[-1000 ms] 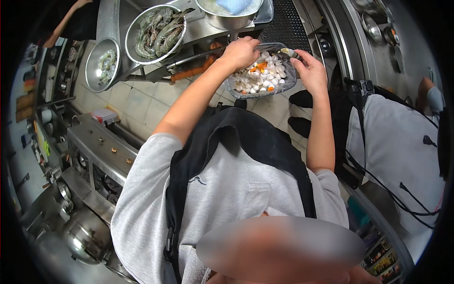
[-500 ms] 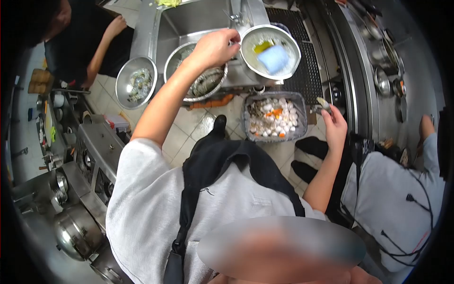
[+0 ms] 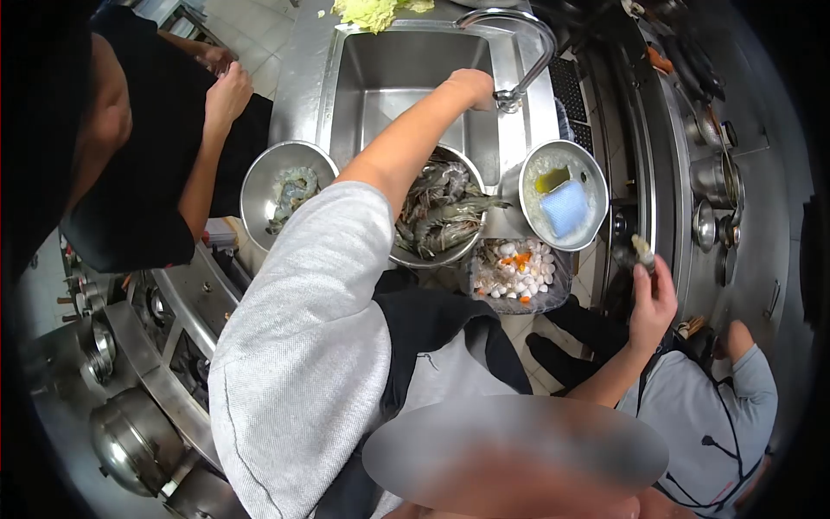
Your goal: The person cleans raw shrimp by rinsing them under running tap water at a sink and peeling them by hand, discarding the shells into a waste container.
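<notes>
My left hand (image 3: 474,89) reaches across the sink to the base of the curved metal tap (image 3: 510,97); its fingers are turned down and hidden. Out to the right, my right hand (image 3: 654,303) pinches a small greyish prawn (image 3: 642,250) upright between thumb and fingers. Below my left forearm, a metal bowl (image 3: 471,251) is heaped with whole dark prawns (image 3: 450,212). On its left a second metal bowl (image 3: 259,173) holds a few paler prawns (image 3: 296,190). At the right, a bowl of cloudy water (image 3: 529,208) contains a blue cloth (image 3: 565,208) and something yellow-green.
A grey container (image 3: 553,298) with white and orange scraps stands low in front of me. Yellow-green leaves (image 3: 367,12) lie behind the sink (image 3: 346,95). A co-worker in black (image 3: 143,147) stands left; a person in grey (image 3: 692,415) is close at right. A stove (image 3: 186,298) lies left.
My left hand has moved forward from above the prawn bowl to the tap base. My right hand still holds the prawn. The view has shifted, showing more of the sink and the left co-worker.
</notes>
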{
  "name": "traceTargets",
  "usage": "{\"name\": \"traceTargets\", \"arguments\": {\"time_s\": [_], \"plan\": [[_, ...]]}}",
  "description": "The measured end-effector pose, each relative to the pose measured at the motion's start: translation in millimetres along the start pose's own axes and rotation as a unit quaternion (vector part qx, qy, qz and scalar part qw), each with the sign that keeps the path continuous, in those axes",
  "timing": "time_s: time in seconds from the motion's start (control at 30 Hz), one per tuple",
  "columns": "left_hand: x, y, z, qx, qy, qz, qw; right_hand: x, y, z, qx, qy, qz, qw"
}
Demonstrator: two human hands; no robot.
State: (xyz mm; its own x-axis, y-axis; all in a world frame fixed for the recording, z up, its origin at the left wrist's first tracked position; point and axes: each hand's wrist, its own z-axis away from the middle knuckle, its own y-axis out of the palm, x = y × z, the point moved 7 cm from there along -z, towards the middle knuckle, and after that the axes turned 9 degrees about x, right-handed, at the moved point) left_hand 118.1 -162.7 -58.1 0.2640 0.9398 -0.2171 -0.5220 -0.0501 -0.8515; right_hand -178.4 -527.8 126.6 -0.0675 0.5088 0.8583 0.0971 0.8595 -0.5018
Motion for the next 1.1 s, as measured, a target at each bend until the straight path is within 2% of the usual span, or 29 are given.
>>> {"name": "traceTargets", "arguments": {"time_s": [0.07,0.13,0.17,0.23,0.27,0.3,0.33,0.4,0.43,0.5,0.53,0.57,0.6,0.7,0.8,0.93,1.0,1.1], "plan": [[6,22,-1,0.043,0.013,0.033,0.998,28,25,-28,0.035,-0.023,-0.026,0.999],[16,59,-14,0.155,0.080,0.226,0.958,66,61,-58,0.071,-0.055,-0.026,0.996],[25,54,-17,0.082,0.114,0.128,0.982,82,82,-74,0.083,-0.073,-0.007,0.994],[50,39,-2,0.036,0.091,0.113,0.989,92,132,-109,0.124,-0.085,0.015,0.988],[66,29,6,0.028,0.083,0.156,0.984,90,159,-128,0.152,-0.082,0.019,0.985],[85,21,16,0.029,0.048,0.256,0.965,91,186,-144,0.171,-0.087,0.045,0.980],[99,3,24,-0.027,0.080,0.229,0.970,91,213,-160,0.190,-0.095,0.070,0.975],[131,-15,31,-0.118,0.035,0.220,0.968,79,264,-193,0.196,-0.117,0.113,0.967],[134,-20,38,-0.123,0.030,0.221,0.967,77,284,-204,0.208,-0.115,0.109,0.965],[140,-41,65,-0.195,0.022,0.334,0.922,62,324,-229,0.223,-0.114,0.086,0.964],[137,-49,78,-0.201,0.014,0.334,0.921,59,340,-236,0.229,-0.121,0.083,0.962],[126,-49,86,-0.150,0.058,0.444,0.881,57,351,-242,0.228,-0.114,0.078,0.964],[116,-46,89,-0.096,0.104,0.546,0.826,56,360,-246,0.224,-0.105,0.074,0.966],[106,-42,93,-0.076,0.116,0.581,0.802,57,375,-249,0.223,-0.085,0.052,0.970],[108,-43,92,-0.081,0.124,0.585,0.797,56,380,-250,0.216,-0.085,0.044,0.972],[110,-42,92,-0.080,0.144,0.631,0.758,62,374,-250,0.195,-0.078,0.058,0.976],[107,-40,92,-0.062,0.158,0.609,0.775,66,379,-247,0.246,-0.085,0.102,0.960],[118,-45,96,-0.123,0.122,0.606,0.777,63,379,-249,0.217,-0.101,0.099,0.966]]}}
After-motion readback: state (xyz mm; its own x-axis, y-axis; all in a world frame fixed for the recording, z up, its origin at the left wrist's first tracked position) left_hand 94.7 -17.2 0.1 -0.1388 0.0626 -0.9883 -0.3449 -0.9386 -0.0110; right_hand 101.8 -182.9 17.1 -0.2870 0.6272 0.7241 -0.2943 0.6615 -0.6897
